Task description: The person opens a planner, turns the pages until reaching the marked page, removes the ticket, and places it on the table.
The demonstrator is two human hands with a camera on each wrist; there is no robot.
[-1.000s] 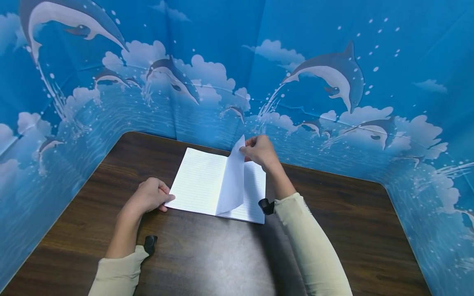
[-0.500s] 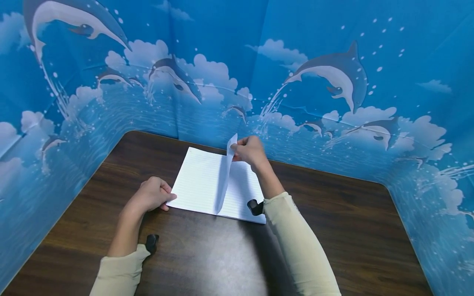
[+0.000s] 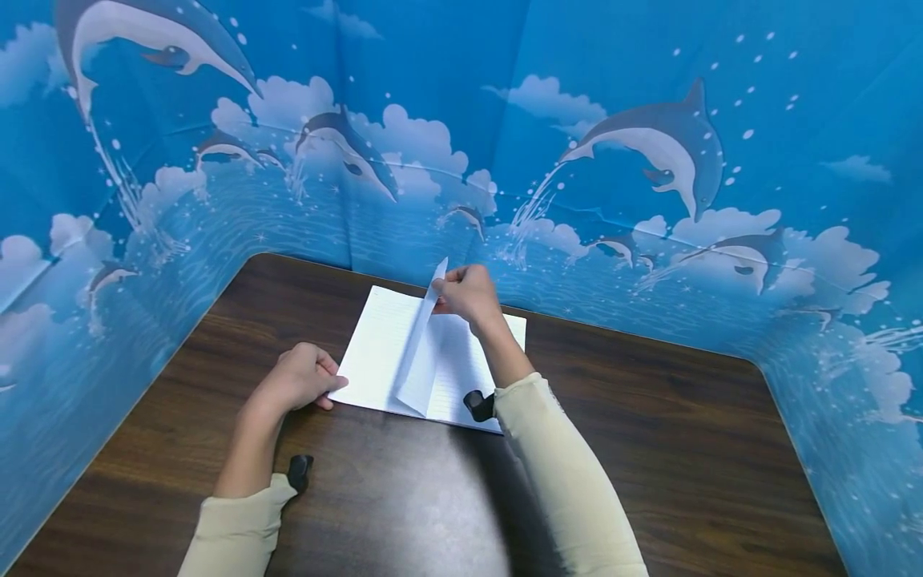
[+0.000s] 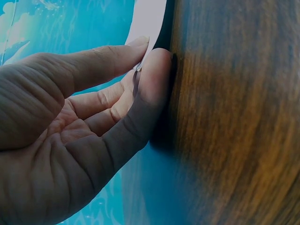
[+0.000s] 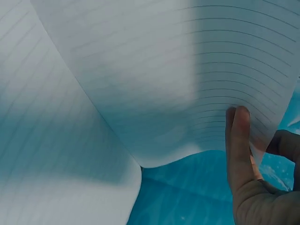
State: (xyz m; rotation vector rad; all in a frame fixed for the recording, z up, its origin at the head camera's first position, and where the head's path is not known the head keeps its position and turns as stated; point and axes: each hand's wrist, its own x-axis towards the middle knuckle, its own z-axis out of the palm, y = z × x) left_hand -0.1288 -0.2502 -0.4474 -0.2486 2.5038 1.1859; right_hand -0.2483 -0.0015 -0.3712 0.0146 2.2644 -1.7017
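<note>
An open notebook (image 3: 375, 344) with white lined pages lies on the dark wooden table. My left hand (image 3: 303, 377) pinches its lower left corner; in the left wrist view the thumb (image 4: 108, 61) is on top and a finger is underneath, close to the wood. Farther back, my right hand (image 3: 469, 292) pinches the upper outer corner of one raised page (image 3: 421, 353). That page stands up from the spine and leans left over the left-hand side. In the right wrist view the lined sheet (image 5: 243, 61) curves up, with fingers (image 5: 240, 140) against it near its edge.
The brown table (image 3: 649, 433) has rounded far corners. A blue cloth printed with dolphins (image 3: 656, 152) and clouds hangs around its back and sides. Dark wrist cameras (image 3: 478, 405) sit by the cream sleeves (image 3: 570, 481).
My right hand has moved left, carrying the page from leaning right, through upright, to leaning left. The left hand keeps its grip on the notebook's corner. The view has shifted slightly.
</note>
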